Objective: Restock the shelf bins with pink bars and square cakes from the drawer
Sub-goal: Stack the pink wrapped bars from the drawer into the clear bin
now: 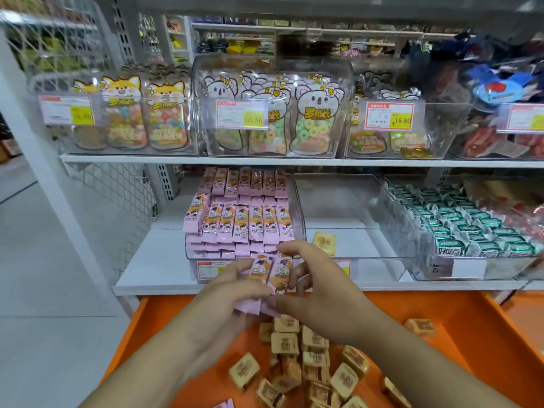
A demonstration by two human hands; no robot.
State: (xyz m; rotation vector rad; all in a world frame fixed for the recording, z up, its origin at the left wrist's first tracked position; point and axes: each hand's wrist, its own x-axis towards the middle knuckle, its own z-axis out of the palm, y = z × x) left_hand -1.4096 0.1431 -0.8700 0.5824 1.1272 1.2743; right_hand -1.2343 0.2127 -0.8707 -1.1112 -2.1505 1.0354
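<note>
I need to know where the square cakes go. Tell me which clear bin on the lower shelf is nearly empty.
The middle clear plastic bin, holding one yellow square cake; the pink-bar bin and green-packet bin beside it are full.

A yellow sticker on the white price tag (pixel 242 113) of the clear domed candy bin reads "16.80"; the red-framed price tag (pixel 389 116) beside it reads "¥16.80".

A few pink bars (pixel 269 275) upright in my fingers before their full bin (pixel 297 201), square cakes (pixel 312 360) scattered in the orange drawer (pixel 459 316), one cake (pixel 324 243) in the neighbouring clear bin (pixel 371 260)
</note>
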